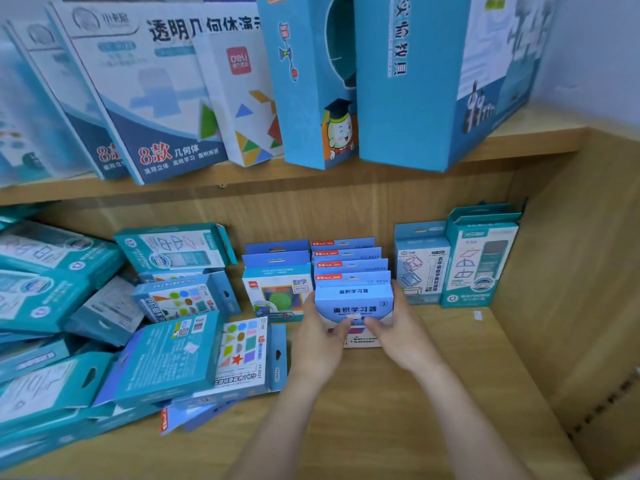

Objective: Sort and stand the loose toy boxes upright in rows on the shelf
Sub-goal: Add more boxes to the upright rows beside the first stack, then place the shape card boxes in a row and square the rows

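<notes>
Shelf: wood, two levels. Upper level holds big boxes. One white-blue box reads "透明几何体演示" and "8款 几何体"; the smaller white box beside it is marked "deli". Lower level, left: teal boxes in a loose heap, flat or tilted. Centre: row of blue boxes upright, front to back, red label strips, print too small to read. At the row's front: light-blue box, "面积学习器", circled 3, upright. Left hand and right hand grip its sides, thumbs curled onto the front face.
</notes>
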A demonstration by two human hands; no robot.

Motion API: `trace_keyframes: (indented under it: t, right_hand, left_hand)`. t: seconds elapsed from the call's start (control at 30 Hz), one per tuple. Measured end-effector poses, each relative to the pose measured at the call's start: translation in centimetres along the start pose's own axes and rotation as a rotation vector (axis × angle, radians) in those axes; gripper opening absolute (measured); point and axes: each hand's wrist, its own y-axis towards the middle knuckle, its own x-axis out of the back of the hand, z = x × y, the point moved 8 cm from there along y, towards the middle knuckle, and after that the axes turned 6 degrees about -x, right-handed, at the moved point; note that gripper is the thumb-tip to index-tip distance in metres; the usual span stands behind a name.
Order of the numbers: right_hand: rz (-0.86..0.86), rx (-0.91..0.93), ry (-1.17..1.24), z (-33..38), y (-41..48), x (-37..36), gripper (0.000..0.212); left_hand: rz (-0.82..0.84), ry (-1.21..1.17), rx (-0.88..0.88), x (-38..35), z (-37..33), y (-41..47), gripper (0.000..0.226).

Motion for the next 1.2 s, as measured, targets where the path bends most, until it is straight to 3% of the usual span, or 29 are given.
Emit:
trace_keyframes:
  t: [0.33, 0.43, 0.57, 0.67, 0.73, 0.83, 0.93, 1.0, 1.1, 1.2]
  right_hand:
    - [-0.023, -0.048, -0.068, 0.2, -0.3, 0.6, 0.069]
    - [-0.09, -0.052, -0.054, 0.0, -0.9, 1.1, 0.081]
    - [-0.125, -0.062, -0.017, 0.3, -1.9, 0.4, 0.069]
    - [-0.303, -0.028, -0.122, 1.7, -4.0, 0.8, 0.075]
    - [-0.403, 0.05, -0.183, 3.5, -5.9, 0.8, 0.071]
    - [-0.366, 0.087, -0.157, 5.8, -8.8, -2.2, 0.058]
    - [-0.356, 0.161, -0.205, 7.8, -11.3, -6.5, 0.05]
    - [-0.201, 0.039, -0.213, 7.0, -11.0, -9.7, 0.053]
    - [0.063, -0.317, -0.037, 3.6, -10.1, -14.4, 0.056]
    - [-0.078, -0.366, 0.159, 2.6, -9.7, -15.8, 0.036]
  left_hand:
    - [0.143, 0.125, -0.021, 1.0, -1.4, -0.8, 0.07]
    - [0.032, 0.354, -0.171, 6.1, -2.5, -2.6, 0.065]
    - [-0.066, 0.516, -0.281, 12.1, -2.5, -4.3, 0.05]
    - [-0.084, 0.567, -0.324, 15.8, -1.8, -5.1, 0.046]
    - [-0.057, 0.618, -0.286, 18.4, 0.2, -5.2, 0.053]
    - [0.058, 0.827, -0.124, 21.2, 5.3, -5.5, 0.081]
    - [0.158, 0.972, -0.124, 21.5, 8.3, -6.3, 0.092]
    - [0.156, 1.017, -0.195, 21.5, 9.0, -6.4, 0.093]
    - [0.154, 0.993, -0.262, 21.9, 9.2, -6.2, 0.093]
    - [0.178, 0.927, -0.327, 22.4, 9.7, -6.1, 0.091]
